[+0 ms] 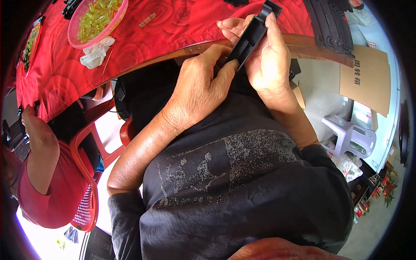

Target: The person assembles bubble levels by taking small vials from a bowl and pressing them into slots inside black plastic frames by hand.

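Observation:
A long, narrow black plastic housing (250, 40) with an open hollow along its length is held tilted between my two hands, over the table's near edge. My left hand (197, 84) pinches its lower end between thumb and fingers. My right hand (273, 65) supports the upper part from the right, its thumb along the side near the top and its other fingers behind. The left fingertips are partly hidden by the housing.
A red patterned cloth (173, 26) covers the table. At its left are a pink basket (82, 45) of yellow clear tubes (97, 19) and a crumpled white plastic bag (96, 54). Black strips (329, 28) lie at the right. A person in red (56, 186) sits at left.

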The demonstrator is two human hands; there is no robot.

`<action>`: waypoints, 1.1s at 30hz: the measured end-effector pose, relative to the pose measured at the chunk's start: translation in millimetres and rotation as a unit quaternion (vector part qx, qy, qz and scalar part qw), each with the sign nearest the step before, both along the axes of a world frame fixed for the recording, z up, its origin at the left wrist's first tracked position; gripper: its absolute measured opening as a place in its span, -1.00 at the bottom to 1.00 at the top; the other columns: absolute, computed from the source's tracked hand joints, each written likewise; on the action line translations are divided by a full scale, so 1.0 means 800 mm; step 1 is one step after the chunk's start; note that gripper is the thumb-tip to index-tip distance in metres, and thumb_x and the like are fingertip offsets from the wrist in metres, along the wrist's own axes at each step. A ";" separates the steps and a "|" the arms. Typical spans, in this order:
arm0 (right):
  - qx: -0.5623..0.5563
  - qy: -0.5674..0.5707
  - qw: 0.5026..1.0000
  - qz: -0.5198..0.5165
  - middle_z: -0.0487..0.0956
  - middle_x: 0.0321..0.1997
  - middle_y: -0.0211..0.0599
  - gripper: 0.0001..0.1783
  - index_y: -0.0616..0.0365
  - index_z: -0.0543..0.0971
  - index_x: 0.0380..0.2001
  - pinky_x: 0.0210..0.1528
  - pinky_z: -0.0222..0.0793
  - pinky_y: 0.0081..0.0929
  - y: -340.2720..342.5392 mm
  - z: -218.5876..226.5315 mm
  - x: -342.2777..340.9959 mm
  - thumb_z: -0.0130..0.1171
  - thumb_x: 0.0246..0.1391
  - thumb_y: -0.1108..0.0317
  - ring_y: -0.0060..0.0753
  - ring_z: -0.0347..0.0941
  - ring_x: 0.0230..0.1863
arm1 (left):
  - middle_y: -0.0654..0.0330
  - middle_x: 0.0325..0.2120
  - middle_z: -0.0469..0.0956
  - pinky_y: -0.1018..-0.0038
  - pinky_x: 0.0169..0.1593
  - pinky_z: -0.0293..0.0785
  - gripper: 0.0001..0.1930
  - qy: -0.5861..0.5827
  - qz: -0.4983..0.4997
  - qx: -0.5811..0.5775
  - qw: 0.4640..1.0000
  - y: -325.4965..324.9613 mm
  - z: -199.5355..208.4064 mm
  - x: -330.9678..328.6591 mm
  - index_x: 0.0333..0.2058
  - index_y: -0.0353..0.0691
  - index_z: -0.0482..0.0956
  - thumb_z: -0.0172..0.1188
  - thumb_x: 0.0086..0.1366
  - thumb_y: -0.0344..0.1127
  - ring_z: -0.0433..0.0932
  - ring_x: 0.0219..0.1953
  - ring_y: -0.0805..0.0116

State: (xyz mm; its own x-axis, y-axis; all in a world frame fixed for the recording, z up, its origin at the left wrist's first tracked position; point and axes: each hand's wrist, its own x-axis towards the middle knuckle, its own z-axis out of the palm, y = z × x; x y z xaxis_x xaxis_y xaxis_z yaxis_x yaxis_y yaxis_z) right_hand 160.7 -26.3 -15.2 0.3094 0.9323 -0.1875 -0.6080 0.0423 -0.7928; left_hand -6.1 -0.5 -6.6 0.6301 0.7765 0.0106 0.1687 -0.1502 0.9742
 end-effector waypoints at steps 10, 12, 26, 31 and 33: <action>0.033 0.001 0.999 0.028 0.62 -0.09 0.05 -0.42 0.17 0.48 -0.24 0.34 0.28 -0.05 -0.002 0.003 -0.003 -0.29 0.46 -0.14 0.03 0.51 0.14 | 0.22 -0.55 0.58 0.52 -0.37 0.55 -0.75 -0.070 -0.044 -0.180 0.980 0.006 -0.002 0.014 -0.19 -0.41 0.55 0.08 0.48 -0.28 0.60 -0.50 0.51; 0.048 -0.018 0.998 0.043 0.62 -0.11 0.04 -0.41 0.16 0.48 -0.25 0.29 0.32 -0.09 -0.003 0.000 -0.003 -0.30 0.45 -0.16 0.02 0.52 0.13 | 0.22 -0.56 0.58 0.55 -0.41 0.52 -0.74 -0.068 -0.035 -0.171 0.982 0.007 0.003 0.017 -0.23 -0.40 0.55 0.07 0.49 -0.27 0.58 -0.53 0.53; 0.006 -0.010 0.997 0.080 0.61 -0.10 0.07 -0.40 0.12 0.40 -0.27 -0.08 0.55 -0.33 -0.012 0.019 -0.018 -0.33 0.44 -0.22 0.00 0.55 0.08 | 0.22 -0.64 0.55 0.55 -0.47 0.46 -0.62 -0.075 -0.008 -0.220 0.973 0.005 0.006 0.022 -0.36 -0.39 0.57 0.02 0.52 -0.17 0.53 -0.59 0.53; -0.018 -0.059 0.998 0.021 0.60 -0.15 0.07 -0.41 0.12 0.37 -0.12 -0.31 0.58 -0.38 -0.011 0.026 -0.029 -0.34 0.44 -0.22 0.15 0.57 0.06 | 0.22 -0.65 0.53 0.53 -0.46 0.46 -0.61 -0.058 -0.026 -0.231 0.971 0.008 0.011 0.020 -0.35 -0.40 0.57 -0.02 0.52 -0.17 0.52 -0.59 0.52; 0.009 -0.056 0.997 0.049 0.60 -0.19 0.04 -0.41 0.12 0.37 -0.09 -0.35 0.58 -0.39 -0.013 0.020 -0.020 -0.34 0.45 -0.22 0.14 0.57 0.06 | 0.33 -0.57 0.47 0.64 -0.37 0.36 -0.67 -0.068 -0.026 -0.252 0.965 0.005 0.018 0.019 -0.17 -0.35 0.56 -0.05 0.56 -0.19 0.42 -0.52 0.59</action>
State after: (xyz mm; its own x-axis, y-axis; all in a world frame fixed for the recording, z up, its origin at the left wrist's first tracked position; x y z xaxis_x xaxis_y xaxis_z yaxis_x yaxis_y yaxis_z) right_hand 144.5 -37.1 1.0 0.2353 0.9619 -0.1393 -0.5174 0.0026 -0.8558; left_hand 9.3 3.3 7.7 0.6874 0.6726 -0.2738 0.0385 0.3428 0.9386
